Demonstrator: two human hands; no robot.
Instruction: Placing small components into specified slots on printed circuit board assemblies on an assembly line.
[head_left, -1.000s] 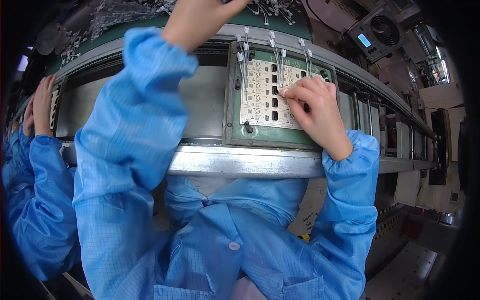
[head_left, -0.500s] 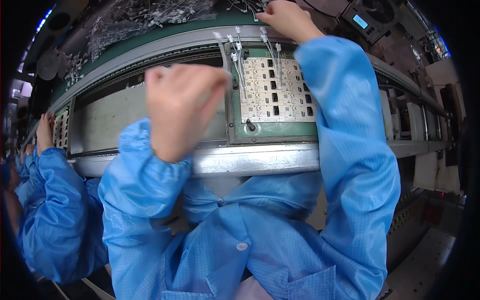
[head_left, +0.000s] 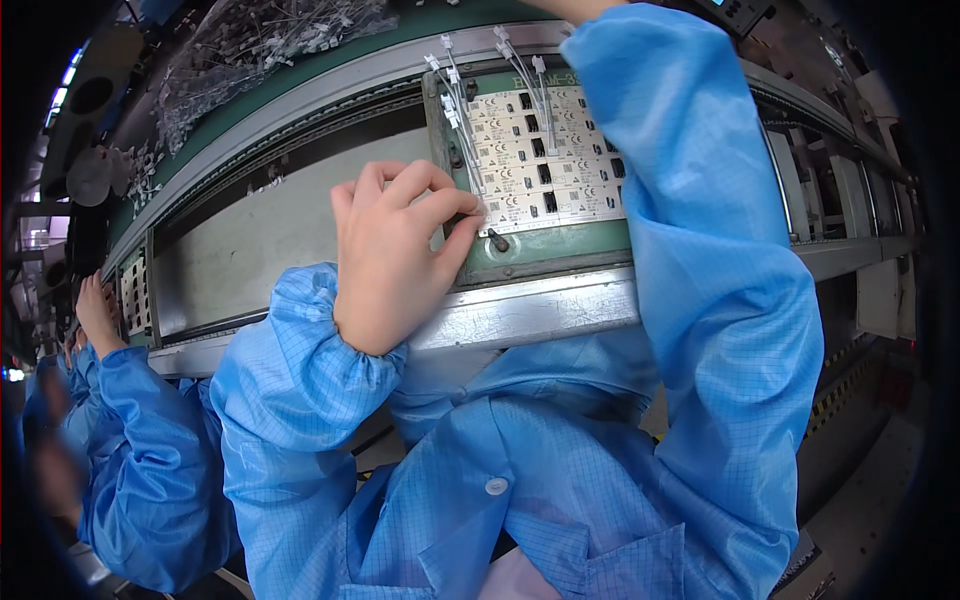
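In front of me a white circuit board panel (head_left: 515,210), with rows of black parts, lies in a green fixture (head_left: 560,240). White cables with small plugs (head_left: 452,105) rise from its left edge, and more cables (head_left: 541,90) stand at its middle. My left hand (head_left: 395,250) is at the panel's lower left corner, thumb and fingertips pinched together. Whatever is between those fingertips is too small or covered to make out. My right hand (head_left: 575,8) reaches beyond the upper edge; only its wrist end shows and its fingers are out of sight.
A metal rail (head_left: 530,310) runs along the near side of the line. Clear plastic bags (head_left: 260,60) of white cables lie on the green surface at the far left. A co-worker's hand (head_left: 98,312) is at another board panel (head_left: 135,290) on the left.
My left hand has come down and right, from above the line to the panel's lower left corner, its fingers now pinched. The right hand has mostly left the picture at the top.
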